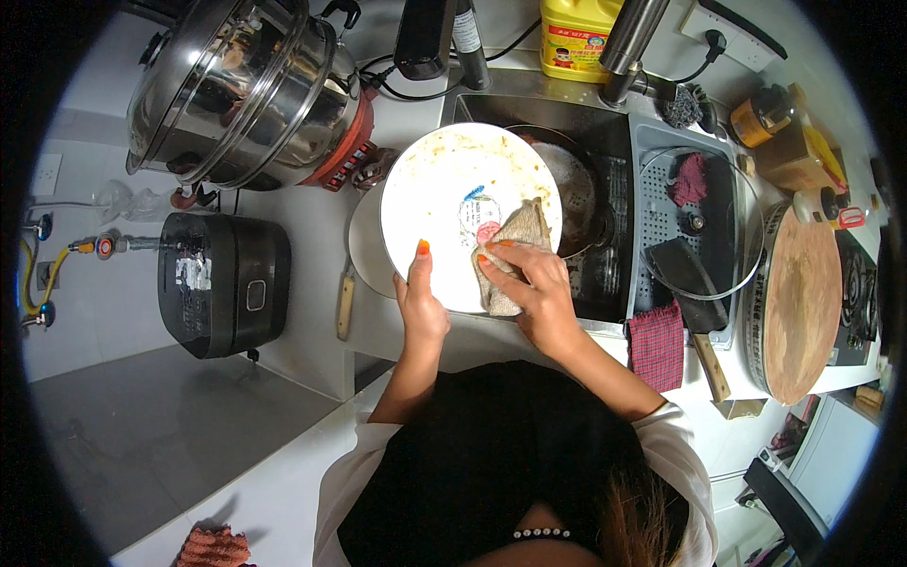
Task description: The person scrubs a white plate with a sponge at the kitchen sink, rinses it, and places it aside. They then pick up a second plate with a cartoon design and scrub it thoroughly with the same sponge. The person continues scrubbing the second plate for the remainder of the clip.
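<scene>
A white round plate [430, 198] is held tilted over the left edge of the sink. Brown smears run along its far part, and a blue and red printed mark sits near its middle. My left hand [423, 307] grips the near rim, thumb on the face and the other fingers hidden beneath. With my right hand [539, 288] I press a tan, coarse cloth [522, 231] against the plate's near right part; the fingers are bunched on it. Partly covered by the plate, another white dish [365, 241] lies on the counter.
In the sink [590, 300] sits a dark pan [572, 184]. To its right, a grey drain tray [652, 142] holds a clear lid [756, 227] and a cleaver [685, 274]. A round chopping board [803, 302] stands farther right. At left are a steamer pot [250, 90] and a knife handle [346, 307].
</scene>
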Available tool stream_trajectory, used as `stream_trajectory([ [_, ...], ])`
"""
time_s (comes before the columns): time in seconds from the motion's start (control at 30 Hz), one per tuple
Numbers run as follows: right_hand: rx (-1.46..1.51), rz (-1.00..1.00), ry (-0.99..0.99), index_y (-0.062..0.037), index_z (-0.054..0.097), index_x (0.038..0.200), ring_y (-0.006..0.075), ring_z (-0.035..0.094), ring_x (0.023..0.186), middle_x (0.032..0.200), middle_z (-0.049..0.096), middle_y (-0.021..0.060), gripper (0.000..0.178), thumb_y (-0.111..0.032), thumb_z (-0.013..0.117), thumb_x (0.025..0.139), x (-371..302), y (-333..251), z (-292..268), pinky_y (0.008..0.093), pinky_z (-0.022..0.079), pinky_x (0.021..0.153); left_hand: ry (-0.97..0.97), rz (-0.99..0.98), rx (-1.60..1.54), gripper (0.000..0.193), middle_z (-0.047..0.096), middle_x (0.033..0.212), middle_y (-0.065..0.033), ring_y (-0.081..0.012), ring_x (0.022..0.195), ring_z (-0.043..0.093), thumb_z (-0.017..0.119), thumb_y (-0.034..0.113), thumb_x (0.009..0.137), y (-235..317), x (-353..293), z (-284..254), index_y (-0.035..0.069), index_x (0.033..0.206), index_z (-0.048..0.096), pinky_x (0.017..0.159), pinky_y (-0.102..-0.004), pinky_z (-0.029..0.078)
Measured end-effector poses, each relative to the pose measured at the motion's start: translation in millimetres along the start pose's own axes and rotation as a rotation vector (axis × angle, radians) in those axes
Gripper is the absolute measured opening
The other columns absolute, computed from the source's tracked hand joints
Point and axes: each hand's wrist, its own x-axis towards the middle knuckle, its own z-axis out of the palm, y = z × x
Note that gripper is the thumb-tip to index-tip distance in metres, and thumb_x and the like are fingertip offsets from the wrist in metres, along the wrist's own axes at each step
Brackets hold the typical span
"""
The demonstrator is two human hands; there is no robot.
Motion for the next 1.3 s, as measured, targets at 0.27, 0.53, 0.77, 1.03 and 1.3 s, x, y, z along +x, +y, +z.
stream_trajectory([
  [0.27, 0.083, -0.101, -0.003, -0.0031, 0.063, 0.114, 0.0279, 0.056, 0.101, 0.118, 0.058, 0.0105, 0.046, 0.0, 0.057, 0.068, 7.0, -15.5, 9.1, 0.0366, 0.046, 0.084, -0.037, 0.083, 0.036, 0.033, 0.058, 0.108, -0.013, -0.0186, 0.096, 0.054, 0.041, 0.016, 0.092, 2.4, -3.1, 9.0, -0.008, 0.112, 0.053, 0.085, -0.0298, 0.041],
  [0.53, 0.08, -0.138, -0.052, -0.003, 0.06, 0.117, 0.0287, 0.057, 0.101, 0.121, 0.057, 0.0105, 0.048, -0.002, 0.057, 0.069, 23.4, -25.1, 6.9, 0.037, 0.048, 0.086, -0.087, -0.016, 0.14, 0.038, 0.058, 0.109, -0.0116, -0.0192, 0.1, 0.053, 0.047, 0.022, 0.092, 1.8, -3.3, -3.9, -0.007, 0.117, 0.053, 0.091, -0.0302, 0.039],
  [0.77, -0.049, -0.215, -0.007, -0.0098, 0.064, 0.114, 0.0206, 0.058, 0.102, 0.119, 0.06, 0.0031, 0.043, -0.01, 0.058, 0.071, 18.7, -20.8, 6.7, 0.0317, 0.049, 0.08, -0.001, 0.015, -0.021, 0.031, 0.058, 0.108, -0.0115, -0.0181, 0.095, 0.054, 0.048, 0.015, 0.089, 2.1, 0.7, -8.5, -0.007, 0.11, 0.054, 0.087, -0.0301, 0.042],
  [1.03, 0.001, -0.397, 0.075, -0.0108, 0.067, 0.105, 0.0177, 0.062, 0.096, 0.115, 0.063, 0.002, 0.031, -0.01, 0.06, 0.074, 16.3, 7.6, 2.7, 0.0286, 0.049, 0.074, -0.047, -0.057, -0.135, 0.039, 0.055, 0.116, -0.0139, -0.0195, 0.104, 0.054, 0.052, 0.013, 0.087, 7.0, 9.0, -17.2, -0.006, 0.121, 0.048, 0.09, -0.0311, 0.042],
  [1.3, -0.033, -0.468, 0.05, -0.011, 0.068, 0.099, 0.0178, 0.063, 0.094, 0.107, 0.066, 0.0015, 0.027, -0.008, 0.061, 0.074, 16.9, 34.7, -9.8, 0.0295, 0.05, 0.074, -0.094, -0.096, -0.135, 0.043, 0.056, 0.114, -0.015, -0.0215, 0.103, 0.057, 0.053, 0.012, 0.086, 16.5, 9.5, -18.2, -0.005, 0.124, 0.044, 0.087, -0.0322, 0.046],
])
